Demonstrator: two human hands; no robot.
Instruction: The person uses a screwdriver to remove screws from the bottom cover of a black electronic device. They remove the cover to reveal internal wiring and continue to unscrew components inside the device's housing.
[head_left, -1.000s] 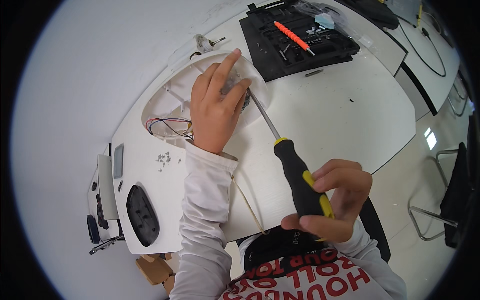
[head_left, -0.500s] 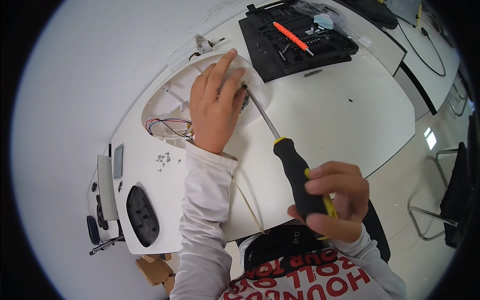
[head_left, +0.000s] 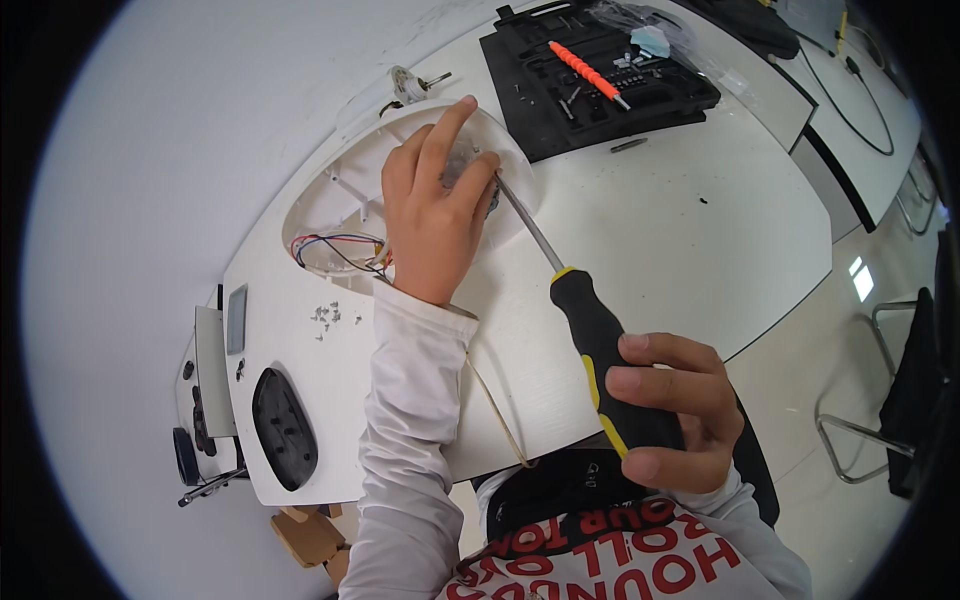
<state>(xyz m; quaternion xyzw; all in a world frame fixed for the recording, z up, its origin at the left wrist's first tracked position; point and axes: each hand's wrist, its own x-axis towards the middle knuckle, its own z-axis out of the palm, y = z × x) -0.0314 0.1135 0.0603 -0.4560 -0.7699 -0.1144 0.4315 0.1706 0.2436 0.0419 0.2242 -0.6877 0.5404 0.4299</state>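
Observation:
A white plastic housing lies open on the table, with ribs inside and coloured wires at its near left end. My left hand grips it at the right end, thumb and fingers curved over a greyish part that they partly cover. In my right hand is a screwdriver with a black and yellow handle, fingers wrapped round the grip's lower end. Its shaft slants up and left to my left thumb, where the tip is hidden.
Small screws and a black oval cover lie left of my left sleeve. Behind the housing stands a small part with a metal shaft. A black tool case carries an orange flexible shaft; a loose bit lies beside it.
The screwdriver handle has turned, its yellow stripe now on the left side, and my right fingers have shifted round it. My left thumb has moved slightly right, over the screwdriver's tip.

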